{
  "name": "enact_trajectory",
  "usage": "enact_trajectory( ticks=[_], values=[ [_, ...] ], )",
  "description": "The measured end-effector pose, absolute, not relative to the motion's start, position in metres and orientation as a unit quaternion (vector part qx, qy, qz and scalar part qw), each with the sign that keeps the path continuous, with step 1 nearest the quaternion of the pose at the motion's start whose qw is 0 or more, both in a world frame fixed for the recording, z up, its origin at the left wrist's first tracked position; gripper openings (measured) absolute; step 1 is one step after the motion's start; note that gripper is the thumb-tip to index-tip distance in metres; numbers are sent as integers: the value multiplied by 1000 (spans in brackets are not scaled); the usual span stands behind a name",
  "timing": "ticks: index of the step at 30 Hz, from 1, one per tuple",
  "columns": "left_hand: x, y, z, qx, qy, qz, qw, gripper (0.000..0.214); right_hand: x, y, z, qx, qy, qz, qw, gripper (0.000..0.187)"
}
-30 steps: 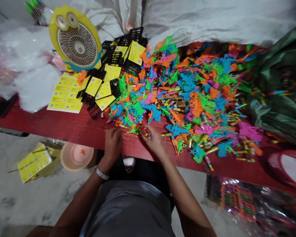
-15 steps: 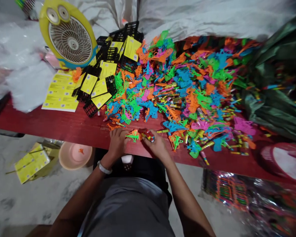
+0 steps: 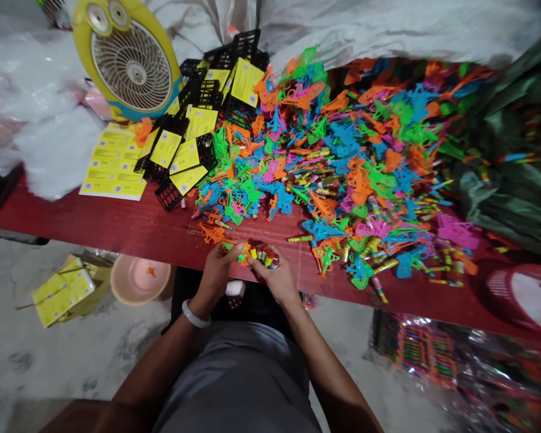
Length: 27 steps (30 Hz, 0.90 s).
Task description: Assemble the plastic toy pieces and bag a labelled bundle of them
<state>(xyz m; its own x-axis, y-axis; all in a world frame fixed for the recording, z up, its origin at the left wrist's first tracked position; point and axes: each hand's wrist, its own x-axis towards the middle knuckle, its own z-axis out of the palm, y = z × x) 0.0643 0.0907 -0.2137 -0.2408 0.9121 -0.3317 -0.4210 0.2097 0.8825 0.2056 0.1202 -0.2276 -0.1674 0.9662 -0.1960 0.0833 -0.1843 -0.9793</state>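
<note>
At the table's front edge my two hands are close together in front of my body. My left hand [image 3: 217, 269] is closed, thumb and fingers pinching green and orange plastic toy pieces [image 3: 242, 255]. My right hand [image 3: 277, 278] curls around a bunch of small coloured tubes [image 3: 265, 255] with red, yellow and green parts, their ends turned toward my left hand. The toy pieces and the tubes meet between my thumbs; my fingers hide part of both. Behind my hands spreads a large heap of bright plastic toy pieces [image 3: 342, 141], with more small tubes [image 3: 318, 174] mixed in.
Black plastic crates with yellow cards [image 3: 198, 123] lie left of the heap, near a yellow fan [image 3: 137, 72] and a yellow printed sheet [image 3: 112, 162]. A red basket [image 3: 500, 288] stands at the right. On the floor are a pink basin [image 3: 137, 294] and bagged goods [image 3: 424, 349].
My right hand has turned, so the bunch of tubes shows more openly. My left thumb now lies over the toy pieces, and the hands' contents have come together. The view has shifted slightly.
</note>
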Motion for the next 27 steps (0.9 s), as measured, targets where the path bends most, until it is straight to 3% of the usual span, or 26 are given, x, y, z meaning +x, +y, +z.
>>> enact_trajectory(
  ticks=[13, 18, 27],
  values=[
    [65, 90, -202, 239, 523, 594, 563, 31, 220, 129, -232, -486, -655, 442, 372, 28],
    [66, 90, -204, 241, 525, 601, 553, 31, 220, 125, -234, -455, -702, 403, 370, 16],
    [72, 90, -207, 260, 555, 585, 532, 20, 223, 112, -236, -417, -745, 378, 360, 28]
  ],
)
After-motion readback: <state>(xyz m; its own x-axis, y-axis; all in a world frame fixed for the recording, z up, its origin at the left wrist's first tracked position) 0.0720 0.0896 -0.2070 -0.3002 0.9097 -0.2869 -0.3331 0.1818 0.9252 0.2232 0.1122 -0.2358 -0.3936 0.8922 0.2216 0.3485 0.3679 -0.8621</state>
